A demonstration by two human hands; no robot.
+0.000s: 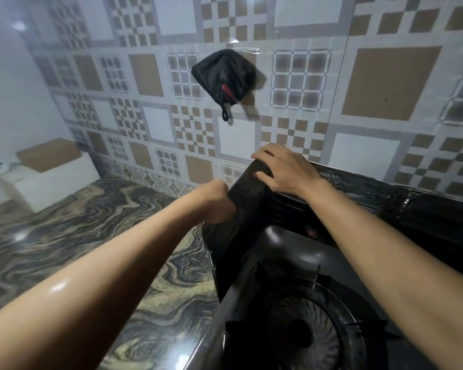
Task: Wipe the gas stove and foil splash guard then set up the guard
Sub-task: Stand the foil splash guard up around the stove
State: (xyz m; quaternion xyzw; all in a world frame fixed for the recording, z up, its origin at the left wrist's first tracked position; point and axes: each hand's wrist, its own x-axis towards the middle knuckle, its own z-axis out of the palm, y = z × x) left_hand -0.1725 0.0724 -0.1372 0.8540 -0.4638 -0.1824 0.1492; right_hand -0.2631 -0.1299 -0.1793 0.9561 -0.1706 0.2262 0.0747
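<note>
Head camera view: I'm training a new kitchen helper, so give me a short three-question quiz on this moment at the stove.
1. True or false: the left hand and the right hand both hold the splash guard.
2. What hangs on the tiled wall? A: black cloth bag. B: frying pan. C: clock.
3. Which hand sits on the guard's top edge?
Key: 1 true; 2 A; 3 the right hand.
</note>
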